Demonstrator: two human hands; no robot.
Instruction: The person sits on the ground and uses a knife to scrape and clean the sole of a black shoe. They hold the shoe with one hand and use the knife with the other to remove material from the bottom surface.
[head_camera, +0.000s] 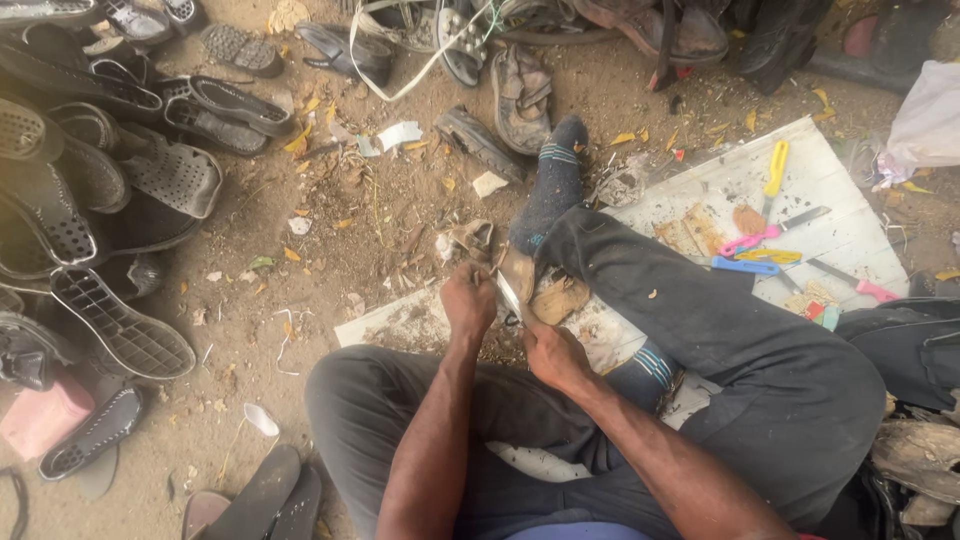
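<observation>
Left hand (468, 300) grips tan sole piece (517, 272), right hand (553, 352) closed on blade (509, 295) cutting its edge; trimming looks partway, scraps (560, 298) beside.

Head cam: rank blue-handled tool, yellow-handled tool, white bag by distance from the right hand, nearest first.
From the right hand:
1. Blue-handled tool, on the white board, to its right.
2. Yellow-handled tool, farther up the board.
3. White bag, at the frame's right edge, farthest.

You're gripping a thin metal blade (509, 296), tilted, its shiny flat side catching light, lying against a worn brown leather shoe piece (556, 298) that's resting by your sock-clad foot.
</observation>
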